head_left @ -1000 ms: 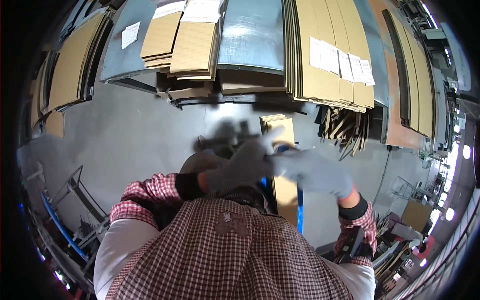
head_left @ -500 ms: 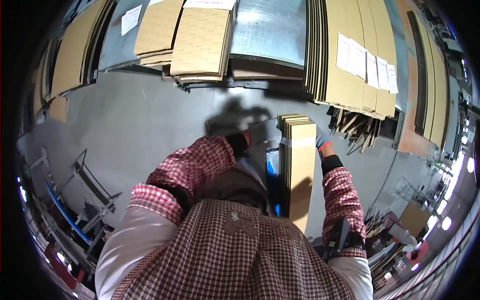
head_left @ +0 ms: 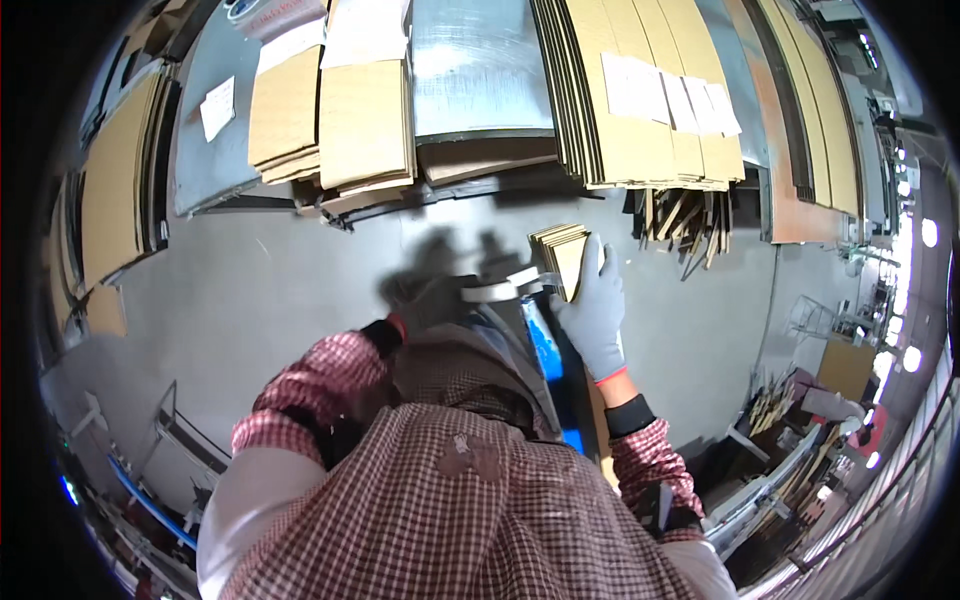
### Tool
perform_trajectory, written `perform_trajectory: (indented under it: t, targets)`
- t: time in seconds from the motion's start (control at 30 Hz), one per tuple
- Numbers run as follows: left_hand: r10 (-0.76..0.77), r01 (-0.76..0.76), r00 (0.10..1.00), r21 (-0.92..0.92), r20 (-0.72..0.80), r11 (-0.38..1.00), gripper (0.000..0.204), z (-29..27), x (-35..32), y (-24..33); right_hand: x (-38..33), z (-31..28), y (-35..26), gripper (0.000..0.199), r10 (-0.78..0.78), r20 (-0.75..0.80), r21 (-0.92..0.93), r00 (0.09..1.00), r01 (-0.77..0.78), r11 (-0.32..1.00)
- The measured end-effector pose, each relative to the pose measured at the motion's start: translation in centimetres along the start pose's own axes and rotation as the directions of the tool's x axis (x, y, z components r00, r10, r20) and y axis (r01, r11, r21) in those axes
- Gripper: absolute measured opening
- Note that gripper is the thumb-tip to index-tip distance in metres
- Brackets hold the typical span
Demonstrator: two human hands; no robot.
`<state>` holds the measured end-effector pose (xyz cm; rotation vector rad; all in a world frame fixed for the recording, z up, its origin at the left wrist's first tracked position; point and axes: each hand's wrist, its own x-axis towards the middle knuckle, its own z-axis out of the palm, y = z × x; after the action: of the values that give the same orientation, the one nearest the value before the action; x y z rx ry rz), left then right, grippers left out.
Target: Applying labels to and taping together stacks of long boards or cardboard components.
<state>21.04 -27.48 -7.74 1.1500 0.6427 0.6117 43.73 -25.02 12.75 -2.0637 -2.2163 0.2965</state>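
A bundle of tan cardboard strips (head_left: pixel 568 262) stands upright in front of me, its lower part mostly hidden behind my right hand and forearm. My right hand (head_left: pixel 596 315), in a grey glove with a red cuff edge, lies against the bundle with its fingers stretched out and pointing away from me. To the left, my left hand (head_left: pixel 432 305) is gloved, shadowed and somewhat blurred. It is closed on a pale band of tape (head_left: pixel 490 292) that reaches toward the bundle's left side. Beside the bundle is a blue-and-black surface (head_left: pixel 545 350).
Ahead, a metal table (head_left: pixel 482 75) carries cardboard stacks (head_left: pixel 365 125) at left and cardboard sheets (head_left: pixel 640 135) with papers at right. Thin offcuts (head_left: pixel 685 222) hang below its edge. A metal frame (head_left: pixel 185 430) stands at left; a cart with scraps (head_left: pixel 780 470) is at right.
My left hand has moved away from the bundle, to the left, with the tape. My right hand has come from the bundle's far right side onto its near face. The view has shifted rightward.
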Motion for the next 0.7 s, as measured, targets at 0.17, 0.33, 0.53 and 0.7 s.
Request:
perform_trajectory:
  t: [0.17, 0.33, 0.53, 0.7]
  targets:
    - [0.15, -0.159, 0.987, 0.582, 0.065, 0.798, 0.027, 9.4, 10.5, 18.1, -1.5, 1.5, 2.8, 0.087, -0.252, -0.179, -0.086, 0.951, 0.24, 0.967]
    - [0.18, 0.046, 0.971, 0.863, -0.157, 0.503, 0.023, 11.4, 11.7, 16.3, -0.6, -7.9, 5.8, 0.068, 0.152, 0.437, 0.85, 0.887, -0.462, 0.254]
    - [0.183, 0.078, 0.966, 0.883, -0.181, 0.463, 0.028, 11.3, 11.3, 15.8, 3.2, -8.2, 4.1, 0.029, -0.202, 0.47, 0.46, 0.859, -0.043, 0.887]
    - [0.415, -0.014, 0.89, 0.899, -0.189, 0.439, 0.028, 12.0, 10.8, 16.2, 9.0, -3.3, 11.3, 0.017, -0.559, 0.425, 0.366, 0.712, 0.429, 0.826]
